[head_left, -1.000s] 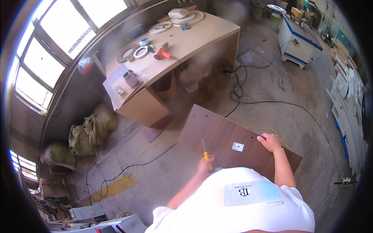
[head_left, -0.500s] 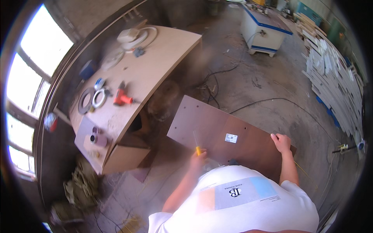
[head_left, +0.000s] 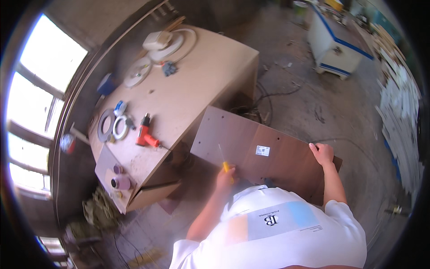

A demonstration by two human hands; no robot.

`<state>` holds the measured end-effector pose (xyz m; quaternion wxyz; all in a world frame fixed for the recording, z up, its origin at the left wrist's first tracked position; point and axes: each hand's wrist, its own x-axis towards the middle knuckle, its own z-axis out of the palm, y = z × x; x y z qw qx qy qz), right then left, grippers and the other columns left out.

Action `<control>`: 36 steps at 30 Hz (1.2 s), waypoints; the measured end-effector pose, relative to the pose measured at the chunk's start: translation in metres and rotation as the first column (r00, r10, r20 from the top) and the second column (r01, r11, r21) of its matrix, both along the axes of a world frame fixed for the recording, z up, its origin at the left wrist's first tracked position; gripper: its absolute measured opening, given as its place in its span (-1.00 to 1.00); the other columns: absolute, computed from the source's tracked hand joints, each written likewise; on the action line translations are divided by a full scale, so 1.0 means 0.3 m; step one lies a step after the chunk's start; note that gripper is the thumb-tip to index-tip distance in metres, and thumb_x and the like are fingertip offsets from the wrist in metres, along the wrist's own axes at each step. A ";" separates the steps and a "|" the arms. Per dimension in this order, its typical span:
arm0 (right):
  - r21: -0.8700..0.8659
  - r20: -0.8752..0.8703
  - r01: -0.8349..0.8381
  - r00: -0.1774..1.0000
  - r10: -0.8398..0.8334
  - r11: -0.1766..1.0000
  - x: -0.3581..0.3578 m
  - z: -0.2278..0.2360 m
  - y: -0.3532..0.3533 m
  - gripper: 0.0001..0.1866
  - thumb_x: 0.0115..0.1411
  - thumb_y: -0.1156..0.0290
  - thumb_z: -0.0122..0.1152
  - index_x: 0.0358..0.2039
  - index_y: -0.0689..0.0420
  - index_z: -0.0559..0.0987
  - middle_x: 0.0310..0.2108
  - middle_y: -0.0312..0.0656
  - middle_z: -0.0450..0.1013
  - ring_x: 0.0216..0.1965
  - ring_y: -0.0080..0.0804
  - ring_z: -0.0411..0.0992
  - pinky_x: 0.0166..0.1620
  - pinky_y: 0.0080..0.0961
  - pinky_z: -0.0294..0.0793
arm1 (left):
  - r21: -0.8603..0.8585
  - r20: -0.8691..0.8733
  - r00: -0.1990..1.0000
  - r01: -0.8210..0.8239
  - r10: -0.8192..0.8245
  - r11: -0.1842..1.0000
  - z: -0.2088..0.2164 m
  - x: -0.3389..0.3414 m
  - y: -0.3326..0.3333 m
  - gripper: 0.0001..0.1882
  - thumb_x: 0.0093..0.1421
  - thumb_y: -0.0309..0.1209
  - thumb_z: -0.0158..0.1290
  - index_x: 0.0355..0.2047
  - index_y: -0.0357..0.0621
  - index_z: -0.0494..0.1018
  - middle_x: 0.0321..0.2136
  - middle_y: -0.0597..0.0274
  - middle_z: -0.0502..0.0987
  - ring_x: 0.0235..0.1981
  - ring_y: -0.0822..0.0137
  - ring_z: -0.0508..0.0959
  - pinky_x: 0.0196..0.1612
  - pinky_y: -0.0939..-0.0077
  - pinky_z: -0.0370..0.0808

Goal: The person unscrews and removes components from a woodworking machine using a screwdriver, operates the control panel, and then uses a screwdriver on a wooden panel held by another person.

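Note:
A dark brown rectangular board (head_left: pixel 286 157) with small holes and a white label (head_left: pixel 262 150) is held in front of my body. My right hand (head_left: pixel 323 154) grips its upper edge near the right end, thumb over the edge. In my closed left hand (head_left: pixel 225 178) is a screwdriver (head_left: pixel 226 167) with a yellow handle and a thin shaft, pointing up across the lower left part of the board. The left fingers are partly blurred. Beyond the board's left end stands a pale workbench (head_left: pixel 197 76), and the board's far left corner overlaps its side in the picture.
On the bench lie a red heat gun (head_left: pixel 145 133), rolls of edge tape (head_left: pixel 107 123), a blue-grey glove (head_left: pixel 169 68) and a purple-pink jar (head_left: pixel 122 182). A white cabinet with blue trim (head_left: pixel 338 51) stands far right, beside stacked white strips (head_left: pixel 398 107). Cables (head_left: pixel 268 101) trail over the floor.
The view has turned left, so the bench and far cabinet sit farther right. The board moved with me toward the bench, and both hands kept their holds.

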<state>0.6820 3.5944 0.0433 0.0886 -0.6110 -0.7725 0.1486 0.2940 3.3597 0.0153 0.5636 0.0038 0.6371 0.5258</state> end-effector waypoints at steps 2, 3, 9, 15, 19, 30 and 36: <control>-0.028 0.027 -0.029 0.999 0.029 0.999 -0.087 -0.014 0.123 -0.40 0.24 -0.17 0.15 -0.59 0.17 0.58 -0.57 0.03 0.50 -0.46 0.12 0.48 -0.38 -0.05 0.40 | -0.038 -0.009 0.998 -0.057 0.056 0.998 -0.018 -0.070 0.105 -0.70 0.32 -0.35 0.06 0.04 -0.08 0.49 -0.25 0.26 0.44 -0.22 0.34 0.47 -0.19 0.35 0.58; -0.041 0.041 -0.042 0.998 0.044 0.998 -0.132 -0.027 0.171 -0.40 0.24 -0.17 0.16 -0.59 0.17 0.57 -0.58 0.03 0.50 -0.47 0.12 0.47 -0.38 -0.06 0.39 | -0.028 0.007 0.997 -0.080 0.080 0.996 -0.054 -0.115 0.138 -0.70 0.32 -0.35 0.06 0.04 -0.08 0.50 -0.22 0.26 0.44 -0.19 0.34 0.47 -0.18 0.34 0.58; -0.202 0.042 0.004 0.999 0.005 0.979 -0.407 -0.068 0.419 -0.32 0.16 -0.29 0.19 -0.55 0.22 0.59 -0.51 0.07 0.53 -0.40 0.10 0.51 -0.31 -0.11 0.43 | 0.034 0.037 0.985 -0.168 0.166 0.985 -0.123 -0.401 0.503 -0.71 0.30 -0.36 0.09 0.02 -0.07 0.51 -0.06 0.21 0.42 -0.03 0.31 0.40 -0.20 0.36 0.57; -0.430 0.080 0.238 0.971 -0.225 0.871 -0.623 -0.069 0.779 -0.22 0.24 -0.36 -0.01 -0.10 0.19 0.67 -0.07 0.10 0.59 0.03 0.10 0.51 0.08 -0.17 0.44 | 0.239 0.067 0.995 0.059 -0.077 0.969 -0.083 -0.566 0.968 -0.74 0.30 -0.37 0.09 -0.02 -0.06 0.52 -0.16 0.32 0.49 -0.15 0.39 0.47 -0.21 0.39 0.55; -0.539 -0.190 0.155 0.935 -0.300 0.828 -0.667 -0.281 0.957 -0.20 0.32 -0.31 -0.04 0.02 0.29 0.60 0.03 0.15 0.54 0.13 0.03 0.48 0.14 -0.18 0.41 | 0.220 0.074 0.959 0.253 -0.274 0.942 -0.099 -0.505 1.060 -0.72 0.28 -0.36 0.11 0.00 -0.07 0.51 -0.19 0.30 0.49 -0.10 0.37 0.48 -0.20 0.36 0.52; -0.829 -0.482 -0.194 0.724 -0.495 0.524 -1.371 -0.407 0.806 -0.23 0.44 -0.21 -0.17 0.22 0.30 0.43 0.11 0.06 0.51 0.19 -0.13 0.43 0.17 -0.15 0.40 | -0.164 -0.165 0.949 -0.296 0.270 0.941 -0.110 -0.591 0.415 -0.82 0.28 -0.42 0.09 -0.11 -0.05 0.45 -0.38 0.33 0.51 -0.40 0.44 0.55 -0.46 0.55 0.47; -0.909 -0.415 -0.349 0.819 -0.397 0.230 -1.330 -0.506 0.880 -0.20 0.39 -0.25 -0.11 0.32 0.21 0.25 0.18 0.09 0.42 0.07 -0.06 0.52 0.08 -0.06 0.51 | -0.272 -0.248 0.934 -0.322 0.257 0.907 -0.147 -0.533 0.196 -0.84 0.25 -0.46 0.10 -0.15 -0.09 0.47 -0.45 0.34 0.49 -0.51 0.46 0.50 -0.52 0.55 0.44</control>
